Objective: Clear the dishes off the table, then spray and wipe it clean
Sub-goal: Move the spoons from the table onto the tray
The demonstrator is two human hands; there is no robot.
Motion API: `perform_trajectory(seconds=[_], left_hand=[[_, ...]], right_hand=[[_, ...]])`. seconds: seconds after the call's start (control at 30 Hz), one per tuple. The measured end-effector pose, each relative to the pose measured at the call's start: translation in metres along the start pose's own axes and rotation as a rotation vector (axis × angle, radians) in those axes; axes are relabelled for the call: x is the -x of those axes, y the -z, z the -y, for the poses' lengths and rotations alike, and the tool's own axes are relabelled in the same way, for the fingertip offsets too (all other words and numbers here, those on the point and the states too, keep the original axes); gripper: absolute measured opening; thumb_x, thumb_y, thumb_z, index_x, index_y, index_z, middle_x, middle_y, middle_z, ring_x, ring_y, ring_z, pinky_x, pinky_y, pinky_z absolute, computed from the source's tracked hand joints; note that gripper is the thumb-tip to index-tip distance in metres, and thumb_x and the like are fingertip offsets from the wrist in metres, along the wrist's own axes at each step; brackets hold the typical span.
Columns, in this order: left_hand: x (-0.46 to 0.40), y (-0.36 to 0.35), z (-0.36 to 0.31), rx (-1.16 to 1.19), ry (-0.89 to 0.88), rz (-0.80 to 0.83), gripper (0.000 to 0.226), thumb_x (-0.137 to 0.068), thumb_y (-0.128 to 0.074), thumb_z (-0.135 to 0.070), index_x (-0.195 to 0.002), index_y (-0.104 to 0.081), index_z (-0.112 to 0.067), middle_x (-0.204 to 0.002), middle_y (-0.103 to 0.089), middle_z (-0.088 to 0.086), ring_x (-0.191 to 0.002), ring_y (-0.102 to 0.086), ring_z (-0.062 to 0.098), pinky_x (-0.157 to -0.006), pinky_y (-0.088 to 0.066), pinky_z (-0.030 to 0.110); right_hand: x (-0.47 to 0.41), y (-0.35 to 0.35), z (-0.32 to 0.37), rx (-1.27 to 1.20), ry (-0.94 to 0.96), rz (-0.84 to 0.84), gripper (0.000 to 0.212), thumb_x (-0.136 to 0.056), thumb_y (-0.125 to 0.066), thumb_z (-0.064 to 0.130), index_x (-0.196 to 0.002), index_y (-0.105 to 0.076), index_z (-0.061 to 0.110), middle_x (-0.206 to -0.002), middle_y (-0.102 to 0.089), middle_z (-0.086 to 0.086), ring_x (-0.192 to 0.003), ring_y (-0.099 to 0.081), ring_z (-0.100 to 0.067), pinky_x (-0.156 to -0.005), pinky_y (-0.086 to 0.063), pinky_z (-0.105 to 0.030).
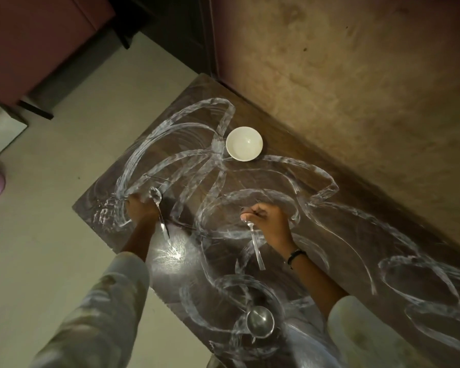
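Each hand pinches a spoon: left hand (140,208) one spoon (158,208), right hand (266,219) another (254,240). Slippery handles could slip, clattering onto the smeared surface (316,235); the bowl (244,143) waits at twelve o'clock.

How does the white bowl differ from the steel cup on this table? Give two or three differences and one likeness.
The white bowl is matte and looks ceramic; the steel cup is shiny metal. The bowl sits at the far side near the wall; the cup sits near the person. The bowl looks wider than the cup. Both stand upright and look empty.

No readable text, labels, brands, numbers or signs anywhere in view.
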State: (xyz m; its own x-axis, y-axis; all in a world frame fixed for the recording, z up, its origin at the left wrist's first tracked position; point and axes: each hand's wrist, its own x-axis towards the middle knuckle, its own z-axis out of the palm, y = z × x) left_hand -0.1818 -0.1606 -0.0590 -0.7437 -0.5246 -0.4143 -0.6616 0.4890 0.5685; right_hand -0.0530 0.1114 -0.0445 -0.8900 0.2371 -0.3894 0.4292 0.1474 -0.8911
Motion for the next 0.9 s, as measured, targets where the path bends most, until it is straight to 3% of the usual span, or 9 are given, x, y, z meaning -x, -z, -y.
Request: perform_trajectory(seconds=[0.1,0.2,0.43,0.5,0.57,0.67,0.77,0.83,0.9], left_hand=[[-0.033,-0.009,0.017,-0.134,-0.009,0.069,0.049,-0.079,-0.068,-0.025,-0.121,-0.048,-0.009,-0.125,-0.054,0.017,-0.113,-0.054,0.036,-0.094,-0.048,0.051],[-0.042,-0.020,0.025,-0.199,-0.084,0.074,0.035,-0.077,-0.072,-0.027,-0.105,-0.054,-0.016,-0.121,-0.055,0.014,-0.110,-0.055,0.032,-0.092,-0.050,0.049],[0.003,-0.026,0.002,-0.128,-0.183,0.112,0.020,-0.091,-0.055,-0.014,-0.104,-0.059,0.000,-0.102,-0.066,0.022,-0.096,-0.064,0.037,-0.084,-0.053,0.044],[0.018,-0.028,-0.004,-0.088,-0.233,0.202,0.014,-0.091,-0.051,-0.006,-0.101,-0.060,-0.002,-0.095,-0.067,0.021,-0.088,-0.069,0.026,-0.071,-0.056,0.033],[0.044,-0.029,-0.014,-0.060,-0.315,0.300,0.014,-0.093,-0.049,-0.002,-0.099,-0.062,0.000,-0.083,-0.065,0.016,-0.064,-0.067,-0.001,-0.053,-0.049,0.013],[0.096,-0.034,-0.033,0.031,-0.452,0.381,0.016,-0.093,-0.052,-0.005,-0.098,-0.065,0.003,-0.083,-0.069,0.015,-0.058,-0.065,-0.001,-0.053,-0.049,0.015],[0.160,-0.031,-0.055,0.124,-0.488,0.472,0.018,-0.093,-0.051,-0.003,-0.098,-0.065,0.007,-0.078,-0.063,0.005,-0.053,-0.061,-0.002,-0.050,-0.045,0.005],[0.196,-0.033,-0.062,0.166,-0.519,0.560,0.019,-0.093,-0.051,-0.005,-0.094,-0.065,0.007,-0.076,-0.064,0.008,-0.051,-0.063,-0.001,-0.047,-0.047,0.008],[0.226,-0.030,-0.066,0.205,-0.539,0.650,0.020,-0.093,-0.054,-0.019,-0.085,-0.067,-0.005,-0.075,-0.068,0.015,-0.057,-0.068,0.010,-0.055,-0.059,0.031]], right_hand=[[-0.002,-0.010,-0.007,0.005,0.020,0.001,0.016,-0.076,-0.077,0.021,-0.075,-0.070,0.007,-0.074,-0.071,-0.015,-0.074,-0.066,-0.035,-0.068,-0.054,-0.048],[0.000,-0.013,-0.014,-0.015,0.009,0.012,0.013,-0.075,-0.078,0.021,-0.077,-0.071,0.010,-0.077,-0.071,-0.013,-0.077,-0.067,-0.034,-0.071,-0.055,-0.050],[0.015,-0.007,-0.014,-0.042,-0.008,0.025,0.009,-0.076,-0.077,0.017,-0.078,-0.072,0.010,-0.080,-0.073,-0.012,-0.080,-0.069,-0.031,-0.075,-0.055,-0.050],[0.019,-0.001,-0.006,-0.043,0.000,0.008,0.011,-0.076,-0.078,0.017,-0.078,-0.072,0.007,-0.079,-0.073,-0.011,-0.079,-0.068,-0.030,-0.074,-0.055,-0.049],[0.024,0.007,0.005,-0.057,0.011,-0.010,0.010,-0.076,-0.077,0.016,-0.079,-0.072,0.008,-0.080,-0.073,-0.009,-0.080,-0.069,-0.027,-0.075,-0.056,-0.047],[0.034,0.022,0.024,-0.104,0.056,-0.045,0.005,-0.077,-0.076,0.013,-0.080,-0.073,0.012,-0.081,-0.074,-0.009,-0.081,-0.070,-0.025,-0.078,-0.057,-0.045],[0.051,0.040,0.045,-0.116,0.096,-0.095,0.007,-0.077,-0.076,0.010,-0.084,-0.074,0.008,-0.083,-0.074,-0.009,-0.081,-0.070,-0.025,-0.077,-0.057,-0.041],[0.064,0.054,0.058,-0.106,0.130,-0.121,0.008,-0.077,-0.075,0.010,-0.084,-0.075,0.006,-0.082,-0.074,-0.009,-0.080,-0.070,-0.024,-0.074,-0.057,-0.035],[0.082,0.071,0.070,-0.095,0.181,-0.162,0.006,-0.078,-0.075,0.009,-0.081,-0.075,0.004,-0.078,-0.074,-0.007,-0.074,-0.070,-0.015,-0.068,-0.054,-0.024]])
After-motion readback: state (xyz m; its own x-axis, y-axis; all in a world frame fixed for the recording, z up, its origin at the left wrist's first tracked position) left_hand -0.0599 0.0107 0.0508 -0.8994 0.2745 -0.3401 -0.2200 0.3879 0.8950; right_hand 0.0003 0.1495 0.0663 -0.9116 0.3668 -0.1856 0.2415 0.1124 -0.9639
